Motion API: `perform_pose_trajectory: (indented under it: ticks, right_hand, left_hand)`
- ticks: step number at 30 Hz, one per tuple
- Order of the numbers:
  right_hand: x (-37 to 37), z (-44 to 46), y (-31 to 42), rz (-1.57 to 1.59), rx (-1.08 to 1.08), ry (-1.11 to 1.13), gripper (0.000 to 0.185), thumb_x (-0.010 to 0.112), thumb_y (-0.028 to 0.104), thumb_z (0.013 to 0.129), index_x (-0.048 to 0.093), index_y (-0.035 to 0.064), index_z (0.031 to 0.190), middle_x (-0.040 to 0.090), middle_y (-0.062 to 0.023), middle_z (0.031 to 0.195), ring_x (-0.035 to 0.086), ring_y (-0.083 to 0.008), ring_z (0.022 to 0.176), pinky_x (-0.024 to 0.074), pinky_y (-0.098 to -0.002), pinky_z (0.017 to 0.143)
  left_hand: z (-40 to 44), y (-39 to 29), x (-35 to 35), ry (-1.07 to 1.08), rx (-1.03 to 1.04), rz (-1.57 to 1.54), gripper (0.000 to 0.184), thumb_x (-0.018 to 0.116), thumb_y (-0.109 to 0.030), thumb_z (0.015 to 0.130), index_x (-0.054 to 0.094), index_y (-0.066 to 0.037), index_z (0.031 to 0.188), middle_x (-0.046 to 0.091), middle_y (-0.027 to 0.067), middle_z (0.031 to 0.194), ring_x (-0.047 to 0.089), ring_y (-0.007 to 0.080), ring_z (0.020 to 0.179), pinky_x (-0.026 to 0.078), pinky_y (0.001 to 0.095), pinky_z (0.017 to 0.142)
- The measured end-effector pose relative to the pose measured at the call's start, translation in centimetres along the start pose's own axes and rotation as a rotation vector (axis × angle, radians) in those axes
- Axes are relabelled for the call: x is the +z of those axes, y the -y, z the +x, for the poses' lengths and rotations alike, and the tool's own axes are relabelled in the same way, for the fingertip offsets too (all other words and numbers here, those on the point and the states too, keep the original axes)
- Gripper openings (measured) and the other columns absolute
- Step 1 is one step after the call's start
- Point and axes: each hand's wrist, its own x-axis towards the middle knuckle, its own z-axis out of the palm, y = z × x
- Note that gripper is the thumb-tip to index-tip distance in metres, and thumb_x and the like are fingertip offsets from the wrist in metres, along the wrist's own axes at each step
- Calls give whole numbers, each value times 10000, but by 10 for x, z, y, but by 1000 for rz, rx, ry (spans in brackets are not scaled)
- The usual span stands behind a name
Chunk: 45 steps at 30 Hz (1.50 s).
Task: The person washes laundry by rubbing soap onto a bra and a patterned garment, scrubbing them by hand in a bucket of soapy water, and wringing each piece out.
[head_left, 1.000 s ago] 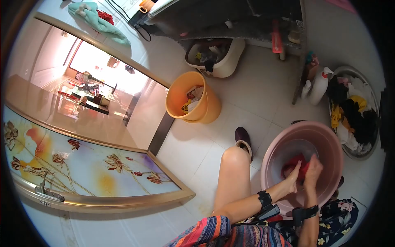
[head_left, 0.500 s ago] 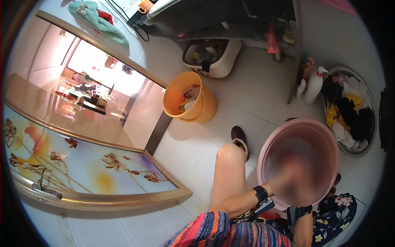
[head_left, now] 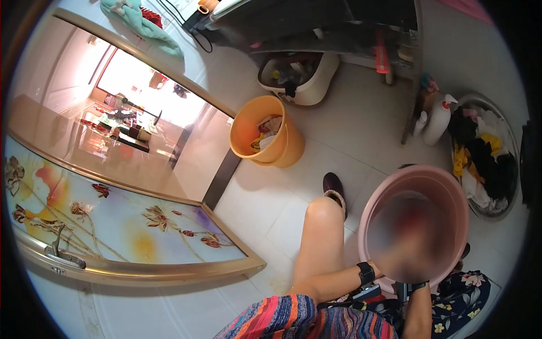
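Tiled floor (head_left: 344, 118) lies open between orange bucket (head_left: 293, 148) and lower-right pink basin (head_left: 370, 195). Blurred hands (head_left: 403, 257) inside; cannot tell their grip.

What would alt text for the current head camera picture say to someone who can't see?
A person's left hand and right hand, both blurred, are down inside a pink tub with something red. Around it, on a tiled floor, stand an orange bucket holding cloths, a white bottle and a metal basin of fabrics.
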Motion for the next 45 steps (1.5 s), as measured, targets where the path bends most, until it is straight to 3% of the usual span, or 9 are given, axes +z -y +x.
perform_pose_trajectory:
  ticks: [3, 11, 15, 21, 27, 35, 37, 38, 45]
  right_hand:
    - [-2, -12, 51, -566, 56, 172, 231, 528, 117, 841, 528, -25, 1023, 570, -181, 1021, 546, -257, 936, 413, -325, 809]
    - [-11, 18, -11, -168, -128, 11, 178, 516, 148, 858, 550, -7, 938, 618, -161, 844, 592, -261, 789, 445, -334, 729]
    - [6, -15, 45, -426, -290, 14, 165, 518, 171, 865, 546, 13, 908, 617, -158, 817, 595, -262, 738, 446, -341, 663]
    - [27, -48, 56, -157, -278, -83, 373, 562, 258, 856, 510, -31, 626, 491, -213, 574, 440, -238, 479, 377, -388, 503]
    - [38, -58, 89, -484, -592, 34, 381, 481, 273, 861, 594, 23, 598, 560, -198, 595, 542, -372, 497, 420, -446, 476]
    - [-9, 13, 8, -387, 67, 77, 407, 504, 417, 831, 637, 32, 829, 629, -180, 732, 616, -296, 666, 488, -429, 632]
    - [-14, 18, 21, 832, 785, 275, 469, 531, 465, 801, 625, 60, 1019, 632, -153, 993, 605, -295, 901, 458, -393, 802]
    - [-13, 26, 12, 835, 786, 266, 469, 531, 465, 801, 625, 60, 1019, 632, -153, 993, 605, -295, 901, 458, -393, 802]
    - [34, -8, 42, -196, -140, 214, 356, 575, 399, 782, 609, 65, 899, 626, -174, 872, 609, -307, 817, 465, -388, 738]
  left_hand:
    - [-3, -3, -3, -11, -71, 77, 523, 349, -396, 910, 540, 60, 1080, 530, 310, 1073, 487, 401, 1070, 369, 414, 903]
    - [11, 27, 10, 67, 357, 312, 671, 280, -547, 892, 538, 30, 1120, 510, 266, 1153, 455, 344, 1126, 345, 368, 933]
    - [10, 18, 15, -113, 30, -392, 647, 307, -609, 869, 606, -47, 979, 598, 95, 952, 525, 251, 922, 379, 373, 838]
    - [51, 28, -28, 277, -71, -968, 545, 318, -572, 885, 580, -94, 881, 564, 49, 817, 533, 212, 769, 438, 331, 686]
    - [-4, 9, -69, 163, 114, -420, 312, 431, -385, 878, 547, -97, 916, 567, 81, 929, 561, 210, 815, 449, 355, 715]
    - [-2, -14, -32, 335, -32, -632, 324, 482, -210, 907, 434, 8, 1142, 554, 126, 1078, 569, 236, 986, 481, 398, 848]
    - [-1, -17, -37, 440, -45, -582, 346, 505, -216, 897, 441, 7, 1153, 554, 127, 1090, 560, 233, 1004, 472, 392, 863]
    - [0, -17, -40, 486, -31, -431, 363, 521, -230, 889, 449, 4, 1159, 553, 125, 1105, 559, 231, 1004, 462, 390, 872]
    - [41, 13, -66, 172, -121, -664, 448, 536, -345, 871, 476, -14, 1166, 563, 136, 1097, 563, 232, 991, 466, 370, 822]
